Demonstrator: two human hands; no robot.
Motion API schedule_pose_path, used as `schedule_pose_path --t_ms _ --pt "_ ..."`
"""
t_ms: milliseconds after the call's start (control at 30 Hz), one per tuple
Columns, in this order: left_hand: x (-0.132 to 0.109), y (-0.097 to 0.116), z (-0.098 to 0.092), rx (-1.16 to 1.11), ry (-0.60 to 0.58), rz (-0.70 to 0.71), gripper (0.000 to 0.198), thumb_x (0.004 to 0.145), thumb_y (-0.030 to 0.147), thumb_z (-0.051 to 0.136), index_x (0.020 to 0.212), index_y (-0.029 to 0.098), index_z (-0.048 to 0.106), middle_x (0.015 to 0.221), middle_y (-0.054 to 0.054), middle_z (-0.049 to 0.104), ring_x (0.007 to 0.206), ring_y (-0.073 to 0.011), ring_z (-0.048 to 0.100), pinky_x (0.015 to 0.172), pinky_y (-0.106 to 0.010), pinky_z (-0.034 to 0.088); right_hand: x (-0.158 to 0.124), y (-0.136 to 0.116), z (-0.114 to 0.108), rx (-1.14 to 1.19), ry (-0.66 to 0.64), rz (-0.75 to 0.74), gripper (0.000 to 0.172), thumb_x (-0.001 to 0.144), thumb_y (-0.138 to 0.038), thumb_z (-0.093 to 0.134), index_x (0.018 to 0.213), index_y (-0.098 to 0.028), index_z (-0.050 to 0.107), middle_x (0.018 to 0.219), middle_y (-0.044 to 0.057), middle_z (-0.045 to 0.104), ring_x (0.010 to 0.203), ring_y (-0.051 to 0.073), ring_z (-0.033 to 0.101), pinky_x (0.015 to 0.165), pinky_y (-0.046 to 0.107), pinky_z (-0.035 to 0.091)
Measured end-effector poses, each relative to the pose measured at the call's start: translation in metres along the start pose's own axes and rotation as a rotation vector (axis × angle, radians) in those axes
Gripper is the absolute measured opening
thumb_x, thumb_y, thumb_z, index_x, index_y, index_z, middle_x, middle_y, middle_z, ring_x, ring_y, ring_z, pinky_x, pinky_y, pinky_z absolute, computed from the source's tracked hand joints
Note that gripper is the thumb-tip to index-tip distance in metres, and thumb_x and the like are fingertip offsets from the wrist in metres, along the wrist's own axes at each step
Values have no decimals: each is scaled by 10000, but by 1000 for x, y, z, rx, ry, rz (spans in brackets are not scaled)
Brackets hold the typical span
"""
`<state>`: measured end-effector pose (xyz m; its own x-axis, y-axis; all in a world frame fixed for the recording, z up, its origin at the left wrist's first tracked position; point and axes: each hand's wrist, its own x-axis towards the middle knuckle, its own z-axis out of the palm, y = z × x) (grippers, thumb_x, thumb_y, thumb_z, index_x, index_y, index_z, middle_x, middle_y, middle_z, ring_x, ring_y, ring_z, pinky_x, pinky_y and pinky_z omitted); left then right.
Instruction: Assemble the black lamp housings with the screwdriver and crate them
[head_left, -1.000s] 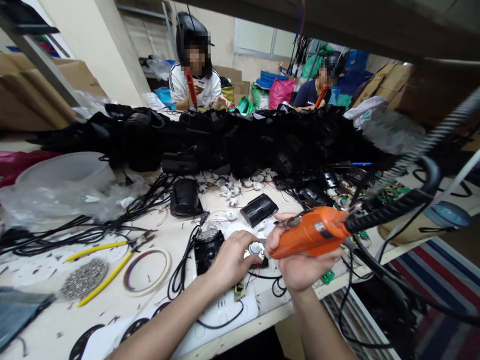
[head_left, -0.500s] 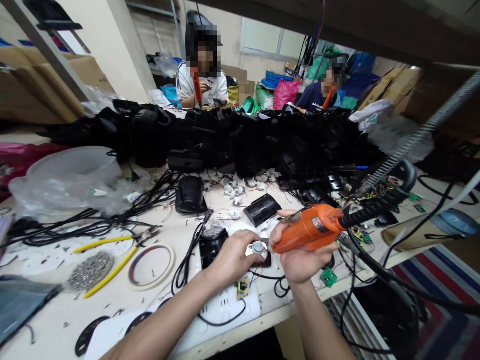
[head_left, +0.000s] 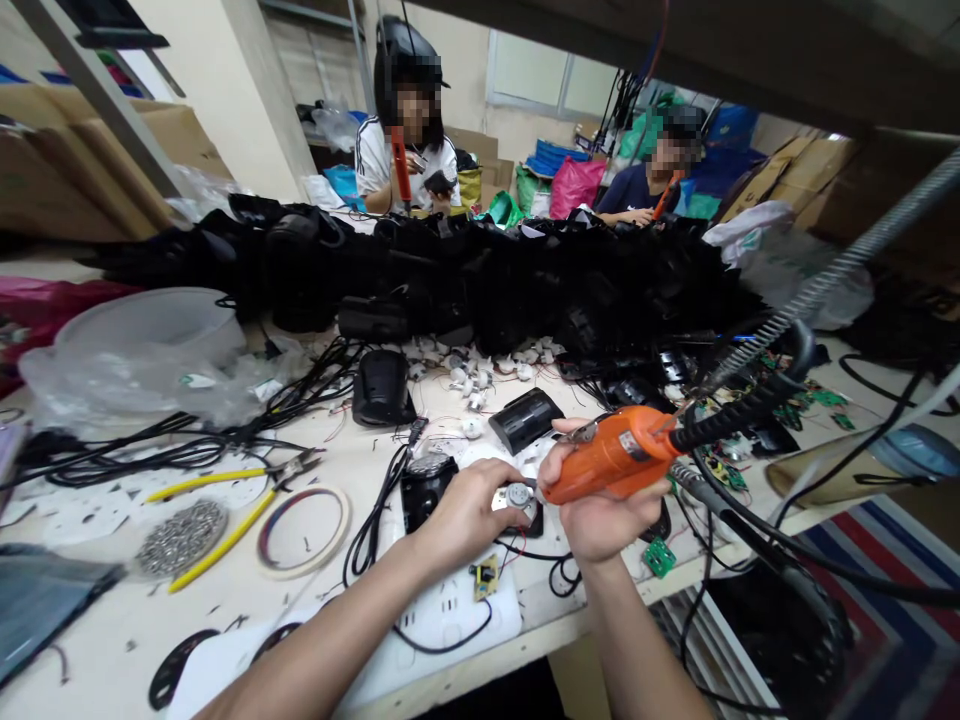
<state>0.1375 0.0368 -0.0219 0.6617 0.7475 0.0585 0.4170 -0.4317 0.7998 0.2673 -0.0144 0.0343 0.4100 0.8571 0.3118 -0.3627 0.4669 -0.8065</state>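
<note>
My right hand (head_left: 600,510) is wrapped round an orange electric screwdriver (head_left: 619,462) whose black cable runs off to the right. Its tip points left at a small round silver motor (head_left: 517,496). My left hand (head_left: 469,510) pinches that motor, holding it just above the white bench top (head_left: 337,450). A black round housing (head_left: 421,487) with wires lies right behind my left hand. A small circuit board (head_left: 486,577) with red wires rests below the motor.
A long heap of black parts (head_left: 465,290) crosses the bench. Yellow-handled pliers (head_left: 225,505), a tape ring (head_left: 304,530), a pile of screws (head_left: 180,537), black cables and a plastic tub (head_left: 142,330) lie at left. Two people sit behind the heap. Green boards (head_left: 658,556) lie near the front edge.
The view has shifted slightly up and left. Both hands keep the same hold on the motor and screwdriver, nearly still.
</note>
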Motion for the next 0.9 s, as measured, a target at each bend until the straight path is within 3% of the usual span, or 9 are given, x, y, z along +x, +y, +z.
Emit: schedule_pose_path --t_ms 667,900 --pt "1 5 0 63 -13 1 296 692 285 758 963 210 666 969 -37 696 939 -223 626 826 -302 449 6 1 -6 -19 -48 0 683 714 -787 430 892 -167 656 543 19 574 416 163 500 382 278 386" --pt "4 24 15 54 137 -170 207 683 207 671 876 196 599 895 -58 685 897 -244 634 770 -320 455 2 1 -1 -49 -57 -38 706 734 -789 412 944 -167 674 562 26 605 413 172 524 408 307 415"
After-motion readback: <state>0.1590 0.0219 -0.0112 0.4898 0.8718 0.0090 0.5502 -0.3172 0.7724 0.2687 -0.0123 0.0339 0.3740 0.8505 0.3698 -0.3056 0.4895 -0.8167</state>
